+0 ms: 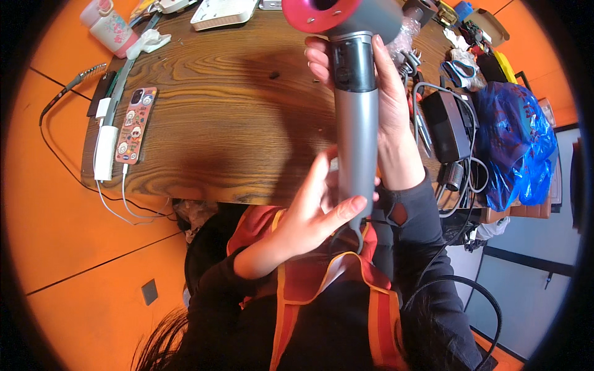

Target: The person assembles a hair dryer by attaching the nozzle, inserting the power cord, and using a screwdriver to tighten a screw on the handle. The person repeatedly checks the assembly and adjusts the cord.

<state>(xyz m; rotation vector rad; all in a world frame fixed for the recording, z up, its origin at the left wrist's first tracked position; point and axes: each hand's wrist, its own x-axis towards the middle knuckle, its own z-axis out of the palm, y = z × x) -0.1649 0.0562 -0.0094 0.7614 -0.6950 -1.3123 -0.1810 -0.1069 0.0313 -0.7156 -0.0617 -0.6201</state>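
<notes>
A grey hair dryer (357,142) with a pink ring (322,13) on its head is held upright in front of me, over the table's front edge. A dark, glossy section (354,65) shows on its upper handle, just under the head. My right hand (391,102) is closed round that upper part from behind, fingertips showing on the left and thumb on the right. Lower down, my left hand (315,207) grips the bottom of the handle, its thumb lying across the front. The dryer's grey cord (359,238) hangs from the handle's lower end toward my red apron (294,290).
On the wooden table (216,130) lie a phone (136,123) in a patterned case and a white power strip (106,153), with cables running over the edge. A bottle (111,29) stands far left. Right are a black box (447,127), looped cables and a blue plastic bag (515,142).
</notes>
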